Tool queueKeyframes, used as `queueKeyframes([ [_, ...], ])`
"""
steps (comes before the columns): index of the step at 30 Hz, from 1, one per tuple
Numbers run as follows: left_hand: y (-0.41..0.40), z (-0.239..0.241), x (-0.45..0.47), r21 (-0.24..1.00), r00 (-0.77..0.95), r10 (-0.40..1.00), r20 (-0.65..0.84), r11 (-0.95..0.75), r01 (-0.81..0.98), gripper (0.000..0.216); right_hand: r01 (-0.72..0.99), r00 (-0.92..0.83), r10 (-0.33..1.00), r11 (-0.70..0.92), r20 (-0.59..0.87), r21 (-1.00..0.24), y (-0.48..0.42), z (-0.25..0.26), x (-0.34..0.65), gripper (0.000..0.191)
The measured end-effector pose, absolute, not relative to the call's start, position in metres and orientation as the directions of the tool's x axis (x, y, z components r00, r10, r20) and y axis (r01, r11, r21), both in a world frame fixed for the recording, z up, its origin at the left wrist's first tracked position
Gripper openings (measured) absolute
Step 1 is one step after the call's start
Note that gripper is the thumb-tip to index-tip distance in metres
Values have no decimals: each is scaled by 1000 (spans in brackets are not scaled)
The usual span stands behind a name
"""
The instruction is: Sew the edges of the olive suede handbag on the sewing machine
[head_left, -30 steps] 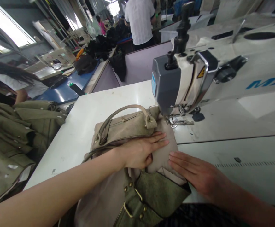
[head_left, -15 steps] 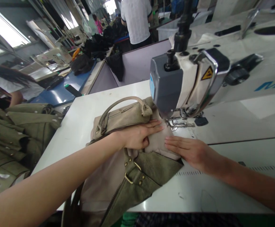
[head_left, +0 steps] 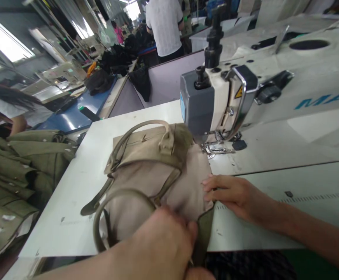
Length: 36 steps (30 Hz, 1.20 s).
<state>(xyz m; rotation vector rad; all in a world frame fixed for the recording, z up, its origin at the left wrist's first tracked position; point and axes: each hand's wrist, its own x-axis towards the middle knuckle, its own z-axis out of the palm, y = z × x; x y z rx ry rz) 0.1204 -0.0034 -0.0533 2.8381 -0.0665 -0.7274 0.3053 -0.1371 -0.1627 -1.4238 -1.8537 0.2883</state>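
An olive-green handbag (head_left: 182, 144) lies opened out on the white sewing table, its pinkish-beige lining (head_left: 146, 177) facing up. One curved handle (head_left: 146, 122) stands at its far side and another arches near the front left. My left hand (head_left: 166, 237), somewhat blurred, is closed on the near part of the bag; its fingertips are partly hidden. At the lining's right edge, my right hand (head_left: 239, 198) has its fingers bent and pinching the fabric. Just beyond the bag's right corner is the presser foot (head_left: 216, 149) of the sewing machine (head_left: 198, 105).
Stacked olive-green bag pieces (head_left: 20, 167) lie to the left. A thread cone (head_left: 89, 113) rests on the blue table (head_left: 73, 112) behind. One person (head_left: 165, 27) stands at the back and another sits at the left. A purple partition (head_left: 175, 77) runs behind the table.
My left hand has moved from flat on the lining beside the machine to the bag's near side. The near green panel has been folded down, exposing more lining. My right hand's fingers have bent.
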Motion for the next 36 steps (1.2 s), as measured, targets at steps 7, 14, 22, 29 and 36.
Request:
queueKeyframes([
  [7,-16,-86,94,306,984,-129,-125,-948,-85,61,810,-74,896,311,438,-498,-147,-154,284,34],
  [14,-20,-81,121,-158,989,124,-86,-981,109,56,834,-92,853,348,514,-428,-164,-168,271,37],
  [22,19,-89,161,-195,934,-308,-181,-920,-341,51,879,-103,836,330,538,-344,-168,-171,267,38],
  [29,34,-95,157,-80,967,-156,-202,-981,-175,58,907,-92,821,303,564,-293,-175,-168,269,39],
  [36,30,-103,158,-65,975,-134,-178,-987,-147,53,896,-155,818,353,554,-271,-168,-161,284,41],
])
